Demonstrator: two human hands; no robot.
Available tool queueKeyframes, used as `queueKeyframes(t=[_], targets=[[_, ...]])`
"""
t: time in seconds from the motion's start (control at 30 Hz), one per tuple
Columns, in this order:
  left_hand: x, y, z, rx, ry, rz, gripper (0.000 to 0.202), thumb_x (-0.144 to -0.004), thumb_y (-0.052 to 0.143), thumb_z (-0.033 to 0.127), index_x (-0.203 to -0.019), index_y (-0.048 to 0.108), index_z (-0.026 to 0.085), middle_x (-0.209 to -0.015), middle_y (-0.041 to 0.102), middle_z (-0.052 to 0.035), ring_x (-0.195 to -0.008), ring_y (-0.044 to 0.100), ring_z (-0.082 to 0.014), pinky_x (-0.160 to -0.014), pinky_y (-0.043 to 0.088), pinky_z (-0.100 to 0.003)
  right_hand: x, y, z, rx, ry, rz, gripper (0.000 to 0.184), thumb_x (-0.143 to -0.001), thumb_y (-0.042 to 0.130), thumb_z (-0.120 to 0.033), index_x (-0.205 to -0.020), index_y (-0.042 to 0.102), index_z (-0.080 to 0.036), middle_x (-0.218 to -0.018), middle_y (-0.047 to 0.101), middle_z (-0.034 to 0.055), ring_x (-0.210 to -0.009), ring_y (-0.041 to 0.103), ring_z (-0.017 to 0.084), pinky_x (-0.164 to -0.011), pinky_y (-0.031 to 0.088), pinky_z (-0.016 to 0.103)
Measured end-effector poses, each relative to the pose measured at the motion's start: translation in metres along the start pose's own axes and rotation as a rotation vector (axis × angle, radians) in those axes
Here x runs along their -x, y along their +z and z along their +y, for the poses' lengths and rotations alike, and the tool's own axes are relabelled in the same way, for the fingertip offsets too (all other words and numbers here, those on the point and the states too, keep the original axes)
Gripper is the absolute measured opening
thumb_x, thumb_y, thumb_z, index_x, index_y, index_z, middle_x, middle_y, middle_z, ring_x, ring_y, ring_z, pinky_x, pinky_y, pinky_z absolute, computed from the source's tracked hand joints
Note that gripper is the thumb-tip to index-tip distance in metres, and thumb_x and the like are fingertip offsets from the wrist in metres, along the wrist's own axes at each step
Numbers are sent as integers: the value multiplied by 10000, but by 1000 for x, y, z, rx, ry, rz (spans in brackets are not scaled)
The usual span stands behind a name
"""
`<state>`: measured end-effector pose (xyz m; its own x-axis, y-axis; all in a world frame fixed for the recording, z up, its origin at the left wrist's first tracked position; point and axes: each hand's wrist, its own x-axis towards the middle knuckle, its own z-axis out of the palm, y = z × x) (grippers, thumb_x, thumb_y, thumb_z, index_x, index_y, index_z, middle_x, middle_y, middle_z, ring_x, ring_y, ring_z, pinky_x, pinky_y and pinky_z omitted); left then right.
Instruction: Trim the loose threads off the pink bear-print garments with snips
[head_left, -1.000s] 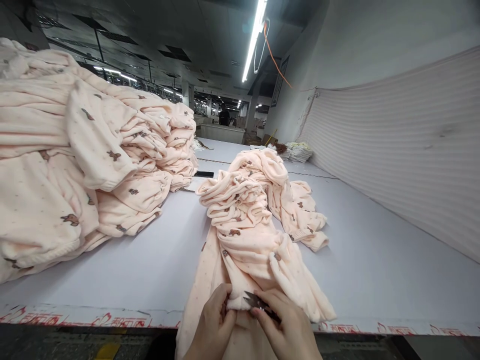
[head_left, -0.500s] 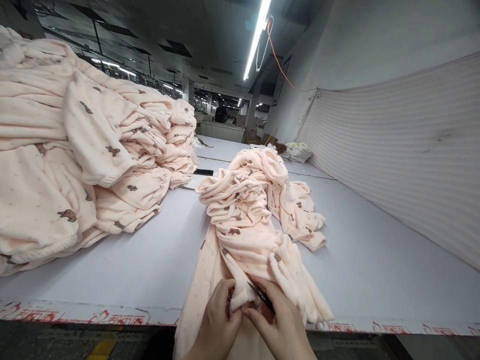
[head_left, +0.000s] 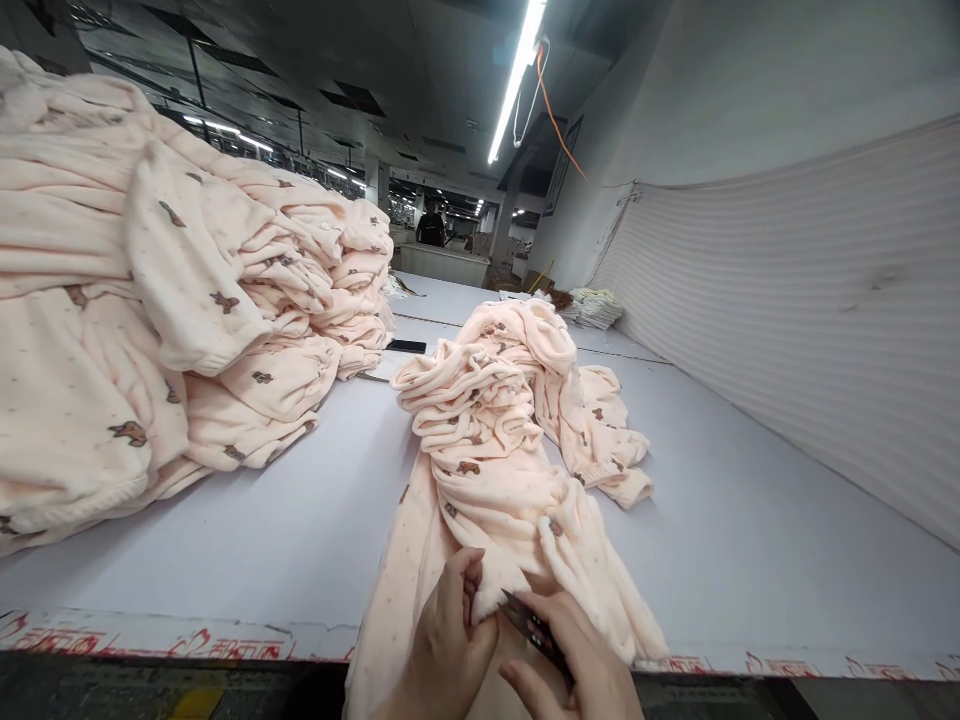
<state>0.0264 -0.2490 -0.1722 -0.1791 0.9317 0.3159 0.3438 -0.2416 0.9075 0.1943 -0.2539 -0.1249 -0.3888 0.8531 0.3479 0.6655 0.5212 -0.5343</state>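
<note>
A pale pink fleece garment (head_left: 495, 440) with small brown bear prints lies bunched on the white table (head_left: 750, 520), its near end hanging over the front edge. My left hand (head_left: 446, 650) pinches a fold of that near end. My right hand (head_left: 570, 665) is closed around small dark thread snips (head_left: 534, 628), whose blades point left and touch the fabric right beside my left fingers.
A tall stack of the same pink garments (head_left: 172, 310) fills the left of the table. A dark phone (head_left: 406, 346) lies behind it. Folded pale cloth (head_left: 596, 305) sits far back. A ribbed white sheet (head_left: 810, 310) hangs along the right. A person (head_left: 431, 225) stands far off.
My left hand has shifted its pinch slightly higher on the fabric edge. My right hand has drawn the snips down and to the right, then back against the fold.
</note>
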Motion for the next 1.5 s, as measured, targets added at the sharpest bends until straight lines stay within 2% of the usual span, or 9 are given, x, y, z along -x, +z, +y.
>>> queueKeyframes(t=[0.13, 0.27, 0.5, 0.93, 1.07, 1.17, 1.33, 1.43, 1.5], targets=[[-2, 1, 1, 38, -5, -33, 514, -688, 456, 59, -1187, 456, 185, -1038, 638, -74, -962, 632, -184, -838, 531, -304, -10, 8, -5, 188, -95, 53, 190, -895, 503, -329, -1022, 622, -251, -905, 675, 51, -757, 680, 200, -626, 536, 250], [-4, -1, 3, 13, -19, -50, 452, -733, 501, 119, -1179, 471, 184, -1056, 651, -93, -980, 637, -207, -845, 531, -329, -10, 14, -1, 217, -76, 141, 258, -940, 409, -353, -994, 636, -244, -870, 683, 63, -723, 682, 191, -589, 527, 238], [-5, -1, 5, -16, 19, -55, 461, -731, 494, 95, -1180, 458, 193, -1052, 659, -90, -930, 650, -199, -810, 545, -332, -9, 7, -2, 237, -113, 135, 216, -918, 465, -321, -1011, 645, -247, -898, 700, 54, -778, 690, 200, -625, 536, 249], [-12, -4, 22, 46, -53, -104, 412, -746, 530, 166, -1157, 514, 196, -993, 650, -68, -879, 617, -201, -795, 494, -323, -13, 10, 15, 151, 111, 301, 237, -885, 500, -387, -1042, 592, -233, -912, 672, 53, -736, 659, 206, -621, 508, 280], [-21, -10, 30, 357, -274, -303, 198, -784, 555, 279, -931, 643, 180, -875, 673, -43, -867, 598, -210, -793, 457, -312, -28, 10, 32, 202, 147, 291, 188, -881, 435, -270, -955, 605, -236, -849, 673, 28, -730, 651, 192, -582, 473, 255], [-30, -10, 31, 603, -463, -417, 234, -810, 522, 345, -761, 643, 150, -703, 659, -25, -744, 607, -197, -727, 468, -311, -44, 8, 40, 268, 159, 286, 189, -875, 442, -270, -937, 613, -216, -843, 683, 36, -749, 657, 208, -599, 460, 263], [-39, -7, 26, 1050, -596, -456, 246, -805, 543, 284, -867, 703, 107, -864, 727, -99, -921, 637, -242, -887, 456, -360, -49, -1, 31, 231, 146, 194, 161, -842, 506, -228, -935, 638, -229, -833, 687, 15, -742, 663, 192, -609, 468, 245], [-40, -5, 23, 1174, -610, -467, 276, -842, 523, 250, -969, 710, 92, -943, 731, -116, -1002, 626, -252, -959, 426, -379, -35, -7, 22, 85, 98, 92, 166, -843, 566, -284, -990, 641, -266, -910, 681, 3, -816, 663, 173, -678, 500, 230], [-40, -4, 23, 1227, -602, -489, 297, -871, 501, 243, -1034, 697, 90, -991, 724, -121, -1045, 614, -251, -995, 404, -388, -28, -5, 17, 107, 38, 129, 238, -844, 565, -289, -1074, 628, -274, -987, 681, 22, -860, 660, 194, -723, 512, 265]])
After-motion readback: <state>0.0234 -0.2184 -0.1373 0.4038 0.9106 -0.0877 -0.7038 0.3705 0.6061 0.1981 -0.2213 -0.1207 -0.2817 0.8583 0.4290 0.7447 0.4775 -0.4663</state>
